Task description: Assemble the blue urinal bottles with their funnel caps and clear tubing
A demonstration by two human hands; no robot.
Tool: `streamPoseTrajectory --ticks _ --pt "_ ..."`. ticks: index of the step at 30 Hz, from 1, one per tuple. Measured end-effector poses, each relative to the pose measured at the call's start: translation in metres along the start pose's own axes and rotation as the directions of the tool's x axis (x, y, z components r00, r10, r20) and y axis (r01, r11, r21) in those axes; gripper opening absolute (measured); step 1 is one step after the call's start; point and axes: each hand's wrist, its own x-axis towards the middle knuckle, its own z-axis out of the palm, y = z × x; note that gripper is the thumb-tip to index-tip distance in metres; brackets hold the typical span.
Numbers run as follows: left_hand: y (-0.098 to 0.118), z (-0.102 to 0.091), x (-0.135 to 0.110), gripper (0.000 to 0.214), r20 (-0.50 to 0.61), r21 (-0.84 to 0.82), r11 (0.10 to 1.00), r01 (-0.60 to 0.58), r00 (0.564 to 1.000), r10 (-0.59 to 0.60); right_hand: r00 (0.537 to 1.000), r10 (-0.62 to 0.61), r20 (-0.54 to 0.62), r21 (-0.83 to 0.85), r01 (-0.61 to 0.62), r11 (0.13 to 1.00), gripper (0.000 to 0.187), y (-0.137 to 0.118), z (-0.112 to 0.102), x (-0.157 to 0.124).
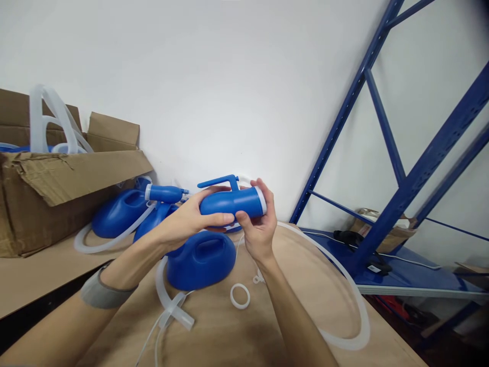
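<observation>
Both my hands hold a blue plastic urinal head (233, 202), a bottle-shaped piece with a handle on top and a white rim at its right end. My left hand (194, 216) wraps its rounded left part. Around the white-rimmed end close the thumb and fingers of my right hand (260, 224). Just below, a blue urine container (202, 261) with a grip hole lies on the table. Near it on the table are a white ring (240, 296) and a small white plastic piece (259, 277), partly behind my right wrist.
A long translucent tube (361, 306) curves across the table's right side. At left stands an open cardboard box (57, 204) with tubes inside, beside more blue containers (120, 211). A blue metal shelf (382, 255) rises on the right, and a white wall is behind.
</observation>
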Motion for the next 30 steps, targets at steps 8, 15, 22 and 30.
streamPoseTrajectory --ticks 8,15,22,30 --pt "0.013 0.000 -0.009 0.075 0.012 0.570 0.802 -0.180 0.978 0.210 0.985 0.097 0.141 0.340 -0.140 0.930 0.041 -0.004 -0.010 0.005" --pt "0.014 0.013 -0.017 0.067 0.065 0.683 0.649 -0.336 0.913 0.404 0.976 0.094 0.197 0.391 -0.166 0.905 0.049 -0.024 -0.001 0.001" --pt "0.009 0.019 -0.018 0.061 0.111 0.675 0.582 -0.453 0.843 0.526 0.963 0.088 0.255 0.273 -0.159 0.949 0.048 -0.030 -0.012 0.002" --pt "0.004 -0.001 -0.005 0.062 0.117 0.688 0.634 -0.354 0.916 0.384 0.886 0.253 0.388 -0.089 -0.237 0.967 0.055 -0.018 -0.028 0.008"
